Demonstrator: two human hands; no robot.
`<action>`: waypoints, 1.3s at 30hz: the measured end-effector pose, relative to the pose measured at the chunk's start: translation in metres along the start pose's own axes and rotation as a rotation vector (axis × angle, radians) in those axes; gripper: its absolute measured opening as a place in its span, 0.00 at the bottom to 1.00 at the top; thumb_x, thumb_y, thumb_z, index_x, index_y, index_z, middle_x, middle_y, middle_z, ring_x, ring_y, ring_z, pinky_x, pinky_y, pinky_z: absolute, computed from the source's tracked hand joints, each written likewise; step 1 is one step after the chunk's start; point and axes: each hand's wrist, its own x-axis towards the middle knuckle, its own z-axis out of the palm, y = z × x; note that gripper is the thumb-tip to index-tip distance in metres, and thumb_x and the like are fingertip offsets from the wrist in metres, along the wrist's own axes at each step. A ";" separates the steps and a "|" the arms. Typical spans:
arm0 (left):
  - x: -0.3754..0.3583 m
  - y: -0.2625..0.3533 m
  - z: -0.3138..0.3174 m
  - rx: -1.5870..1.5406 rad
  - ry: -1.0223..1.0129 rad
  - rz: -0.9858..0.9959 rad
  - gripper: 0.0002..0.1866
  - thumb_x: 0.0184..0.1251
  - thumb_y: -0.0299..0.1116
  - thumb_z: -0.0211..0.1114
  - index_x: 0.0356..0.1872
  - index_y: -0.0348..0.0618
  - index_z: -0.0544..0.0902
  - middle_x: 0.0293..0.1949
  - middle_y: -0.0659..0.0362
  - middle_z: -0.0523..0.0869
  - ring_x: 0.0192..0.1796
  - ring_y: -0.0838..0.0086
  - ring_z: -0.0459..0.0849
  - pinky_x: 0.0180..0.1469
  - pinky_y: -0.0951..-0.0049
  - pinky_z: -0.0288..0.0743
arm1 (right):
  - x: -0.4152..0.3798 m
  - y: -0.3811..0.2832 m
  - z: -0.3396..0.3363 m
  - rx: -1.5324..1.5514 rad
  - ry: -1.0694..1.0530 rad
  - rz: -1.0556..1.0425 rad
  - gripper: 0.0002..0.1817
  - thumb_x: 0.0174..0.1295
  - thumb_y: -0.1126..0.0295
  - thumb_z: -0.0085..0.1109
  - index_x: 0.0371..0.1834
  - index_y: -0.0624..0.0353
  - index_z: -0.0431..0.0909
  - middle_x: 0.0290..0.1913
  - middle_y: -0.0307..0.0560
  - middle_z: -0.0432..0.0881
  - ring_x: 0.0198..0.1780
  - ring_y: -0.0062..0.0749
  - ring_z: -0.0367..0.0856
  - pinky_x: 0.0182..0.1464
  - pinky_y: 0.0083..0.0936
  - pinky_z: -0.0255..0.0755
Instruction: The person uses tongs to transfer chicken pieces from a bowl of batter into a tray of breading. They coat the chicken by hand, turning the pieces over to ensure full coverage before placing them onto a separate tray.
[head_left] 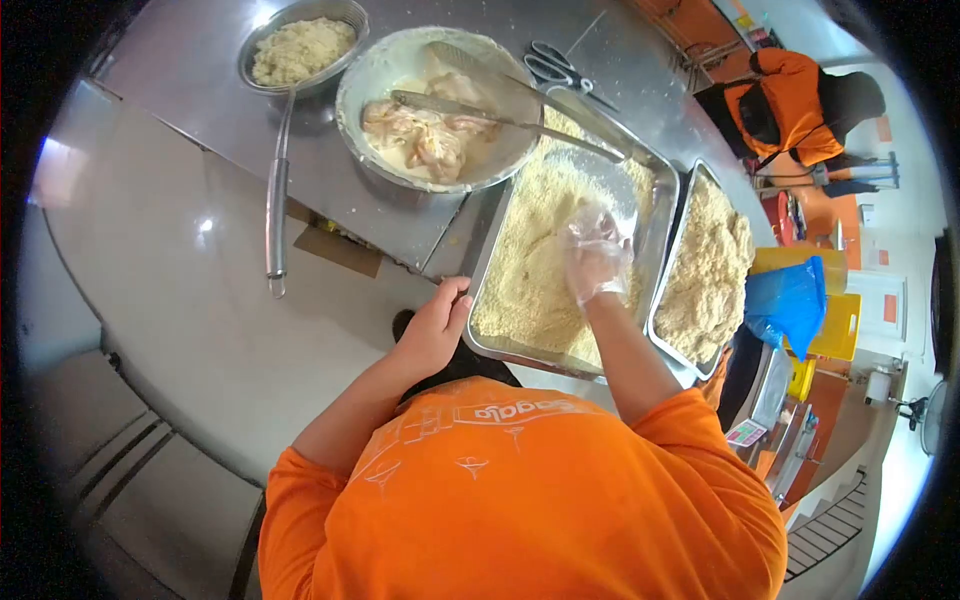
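left hand point(435, 330): bare, centre of frame, fingers curled over near-left corner rim of the breadcrumb tray point(478, 262); gripping the rim, thumb side up.
right hand point(595, 255): in clear plastic glove, centre-right, palm down, fingers spread flat onto the crumbs; open, pressing, nothing clasped as far as visible.
breadcrumb tray: rectangular steel pan, centre of frame, filled with pale yellow crumbs; whatever lies under the gloved palm is hidden.
second tray point(708, 268): just right of the first, rims touching or nearly so; heaped with crumb-coated pieces.
batter bowl point(375, 75): round metal bowl, upper centre, touching far-left end of the breadcrumb tray; raw chicken pieces point(425, 135) sitting in whitish batter.
tongs point(505, 118): lying across the bowl, tips in the chicken, handle end over the tray's far edge.
small bowl point(300, 45): upper left, holds crumbs; long steel handle point(276, 205) running down from it.
scissors point(560, 68): on the steel counter, upper centre-right, beyond the bowl.
blue bag point(790, 300): right edge, beside the second tray.
other person point(790, 100): upper right, orange top, well apart.
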 end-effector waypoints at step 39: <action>-0.004 0.022 -0.002 0.049 0.010 -0.020 0.13 0.67 0.34 0.45 0.48 0.39 0.68 0.35 0.55 0.76 0.38 0.71 0.75 0.44 0.72 0.67 | -0.001 -0.046 -0.043 -0.050 0.105 -0.232 0.31 0.61 0.49 0.26 0.66 0.48 0.45 0.67 0.45 0.49 0.67 0.42 0.47 0.65 0.48 0.37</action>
